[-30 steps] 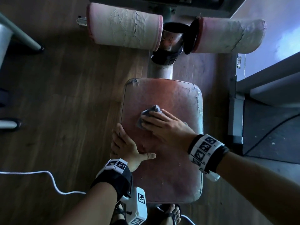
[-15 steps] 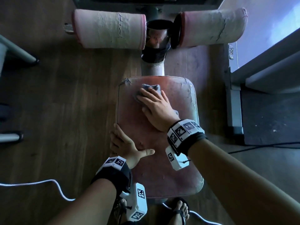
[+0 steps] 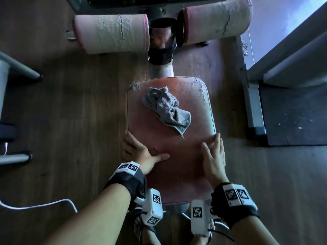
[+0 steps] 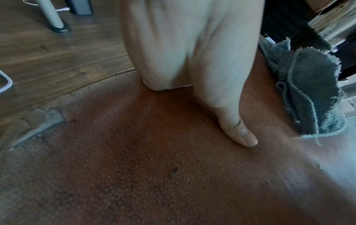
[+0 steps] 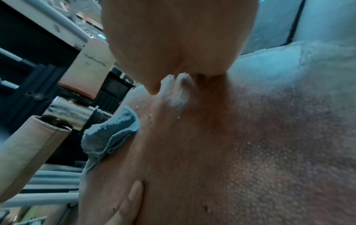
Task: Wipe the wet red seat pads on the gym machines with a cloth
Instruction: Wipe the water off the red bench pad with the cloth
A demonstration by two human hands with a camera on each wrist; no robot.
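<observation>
1. While both hands rest on the red seat pad (image 3: 169,138), the grey cloth (image 3: 166,106) lies crumpled and untouched on the far half of the pad, well apart from either hand
2. Left hand (image 3: 141,152) sits at the pad's left edge, fingers straight and close together along the rim, thumb stretched out flat across the red surface; the left wrist view shows that thumb (image 4: 237,134) pressing on the pad with the cloth (image 4: 308,94) just beyond it
3. Right hand (image 3: 214,160) lies near the pad's right edge, fingers straight and slightly spread, holding nothing
4. Cracks and peeling show along the pad's far corners and right seam
5. Two worn pink roller pads (image 3: 111,32) stand beyond the seat, either side of a metal post (image 3: 161,43), over a wooden floor (image 3: 70,112)
</observation>
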